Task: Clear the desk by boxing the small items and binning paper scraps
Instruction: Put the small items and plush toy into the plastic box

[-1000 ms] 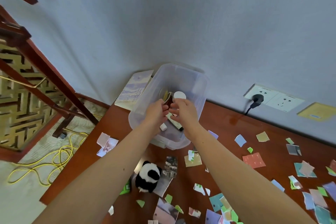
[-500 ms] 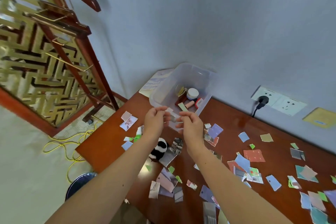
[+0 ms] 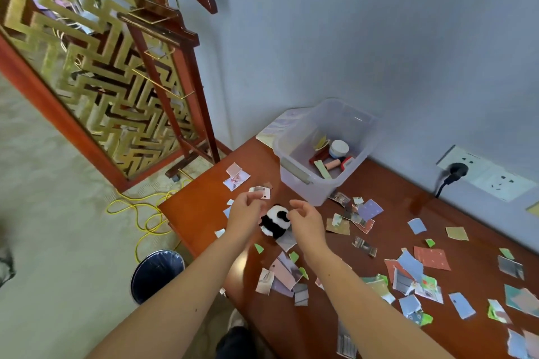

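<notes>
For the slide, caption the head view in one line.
Both hands, left and right, close on a panda toy among paper scraps.

Gold lattice screen (image 3: 96, 76), wooden valet stand (image 3: 175, 67), yellow cable (image 3: 145, 213), wall socket (image 3: 484, 173)

a reddish-brown wooden tabletop (image 3: 393, 204) sits in the corner against the wall. a clear plastic box (image 3: 303, 183) stands at its far end, beside what looks like a pale notebook (image 3: 271, 128). a small panda plush (image 3: 274, 223) lies near the left edge. torn coloured paper scraps (image 3: 417, 277) are strewn across most of the surface.
</notes>
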`<state>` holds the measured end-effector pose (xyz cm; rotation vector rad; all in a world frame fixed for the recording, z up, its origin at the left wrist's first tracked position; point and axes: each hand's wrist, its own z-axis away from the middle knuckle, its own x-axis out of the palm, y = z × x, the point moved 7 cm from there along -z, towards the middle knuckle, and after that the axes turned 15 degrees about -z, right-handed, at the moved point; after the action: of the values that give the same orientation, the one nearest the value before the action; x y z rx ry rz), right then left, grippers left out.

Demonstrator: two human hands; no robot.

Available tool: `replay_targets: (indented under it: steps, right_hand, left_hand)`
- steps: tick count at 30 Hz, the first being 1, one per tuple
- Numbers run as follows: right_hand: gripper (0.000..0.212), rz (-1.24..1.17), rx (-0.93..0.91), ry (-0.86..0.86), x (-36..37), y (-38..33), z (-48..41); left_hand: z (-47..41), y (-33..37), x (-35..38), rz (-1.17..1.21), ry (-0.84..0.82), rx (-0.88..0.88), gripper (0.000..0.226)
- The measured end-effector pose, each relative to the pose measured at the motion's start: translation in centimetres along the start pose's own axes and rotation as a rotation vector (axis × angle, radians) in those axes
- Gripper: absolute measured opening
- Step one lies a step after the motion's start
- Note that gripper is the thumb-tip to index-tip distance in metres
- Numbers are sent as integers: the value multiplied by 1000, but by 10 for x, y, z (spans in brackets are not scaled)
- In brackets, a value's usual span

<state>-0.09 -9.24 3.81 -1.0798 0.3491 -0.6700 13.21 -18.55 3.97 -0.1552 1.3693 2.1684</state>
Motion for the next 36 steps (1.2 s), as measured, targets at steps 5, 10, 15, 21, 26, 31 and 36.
replay_targets:
  steps: [5, 10, 15, 21, 26, 31, 36]
  right_hand:
    - [43, 170, -2, 52, 12, 20, -23]
    - [58, 398, 49, 134, 27, 32, -44]
    - [71, 593, 141, 154, 40, 48, -59]
    - [82, 694, 178, 186, 48, 62, -70]
    - [79, 677, 183, 198, 49, 67, -77]
    - [63, 484, 185, 247, 47, 63, -77]
    - [39, 7, 128, 298, 42, 38, -70]
  left_hand:
    - [-30, -15, -4, -210, -46, 16, 21]
    - [-69, -31, -5, -424, -128, -9, 37]
    - [-98, -37, 1, -665, -198, 23, 57]
    - [-118, -46, 9, -853, -228, 48, 65]
    - [-124, -53, 19, -881, -291, 92, 68]
    - [-123, -50, 22, -882, -321, 94, 67]
    - [-121, -32, 9, -552, -284, 21, 52]
